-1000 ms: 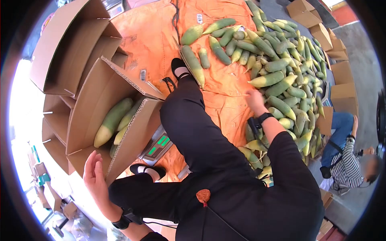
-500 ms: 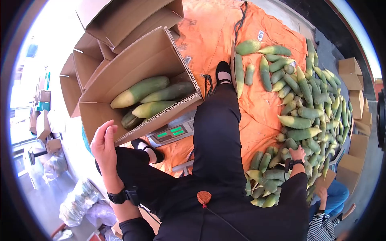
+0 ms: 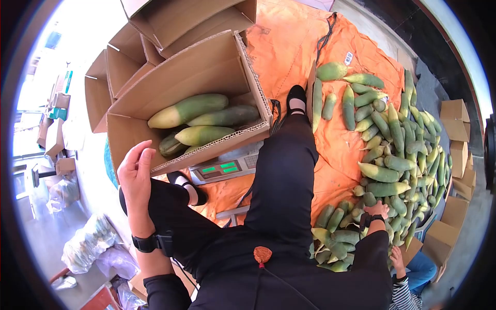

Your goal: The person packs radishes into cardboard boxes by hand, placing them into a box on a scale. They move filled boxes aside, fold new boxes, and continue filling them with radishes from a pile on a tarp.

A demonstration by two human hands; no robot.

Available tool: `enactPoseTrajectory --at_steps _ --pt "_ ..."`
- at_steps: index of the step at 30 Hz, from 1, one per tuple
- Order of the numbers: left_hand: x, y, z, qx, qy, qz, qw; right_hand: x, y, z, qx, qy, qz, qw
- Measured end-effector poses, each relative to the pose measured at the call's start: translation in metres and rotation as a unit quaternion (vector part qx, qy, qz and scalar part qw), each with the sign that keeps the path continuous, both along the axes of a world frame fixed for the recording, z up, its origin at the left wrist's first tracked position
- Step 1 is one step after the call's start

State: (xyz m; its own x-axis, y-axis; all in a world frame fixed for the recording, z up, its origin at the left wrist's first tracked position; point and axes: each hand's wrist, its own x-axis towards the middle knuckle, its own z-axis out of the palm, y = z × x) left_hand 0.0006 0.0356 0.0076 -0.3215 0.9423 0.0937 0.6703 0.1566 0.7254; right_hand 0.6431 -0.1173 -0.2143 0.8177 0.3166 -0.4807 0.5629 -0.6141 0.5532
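My left hand is raised beside the near corner of an open cardboard box, fingers loosely curled and holding nothing. The box is tilted towards me and holds several long green vegetables with pale ends. It rests on a digital scale. My right hand reaches down to the right onto a big pile of the same vegetables. Its fingers are pressed into the pile, so its grip is hidden. My legs in black trousers stretch out between box and pile.
An orange tarp lies under the pile and the scale. More open cardboard boxes stand behind the filled one, and others line the right side. Another person crouches at the lower right. Plastic bags lie at the lower left.
The view swung left, bringing the box to the middle. My right hand pulled back from the far part of the pile to its near edge. My left hand stayed by the box corner.
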Motion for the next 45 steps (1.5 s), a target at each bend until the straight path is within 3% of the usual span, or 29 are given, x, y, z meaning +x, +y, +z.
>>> enactPoseTrajectory --at_steps 3,13,16,18,20,25,30,31,33,34,38,41,45 --pt "0.000 0.000 0.001 0.004 0.003 -0.003 1.000 -0.009 -0.003 -0.006 0.042 0.018 -0.025 0.999" --pt "-0.006 -0.003 -0.002 0.043 0.006 -0.029 0.999 -0.053 0.002 0.007 0.154 0.081 0.058 0.983" --pt "-0.009 -0.005 0.000 0.045 0.003 -0.055 0.998 -0.071 0.021 0.013 0.276 0.151 0.096 0.944" --pt "-0.009 -0.006 0.002 0.045 -0.010 -0.061 0.997 -0.090 0.046 0.028 0.375 0.157 0.145 0.902" --pt "-0.010 -0.006 0.003 0.050 -0.020 -0.070 0.996 -0.093 0.078 0.045 0.483 0.264 0.145 0.822" --pt "-0.015 -0.008 0.003 0.059 -0.046 -0.096 0.993 -0.183 0.167 0.183 0.676 0.403 0.131 0.602" --pt "-0.016 -0.011 0.011 0.043 -0.054 -0.112 0.991 -0.256 0.218 0.277 0.731 0.526 0.225 0.372" --pt "-0.017 -0.011 0.013 0.046 -0.054 -0.113 0.991 -0.271 0.226 0.289 0.732 0.525 0.226 0.371" --pt "-0.018 -0.011 0.015 0.032 -0.091 -0.113 0.989 -0.303 0.238 0.304 0.717 0.613 0.234 0.236" --pt "-0.019 -0.010 0.017 0.032 -0.092 -0.114 0.989 -0.318 0.240 0.303 0.717 0.612 0.234 0.236" --pt "-0.015 -0.002 0.032 0.090 -0.042 -0.156 0.983 -0.384 0.234 0.292 0.585 0.794 0.005 0.167" --pt "-0.010 0.005 0.038 0.091 -0.021 -0.185 0.978 -0.422 0.230 0.269 0.513 0.826 -0.092 0.214" --pt "0.001 0.017 0.027 0.026 -0.138 -0.226 0.964 -0.449 0.226 0.242 0.463 0.848 -0.125 0.227"
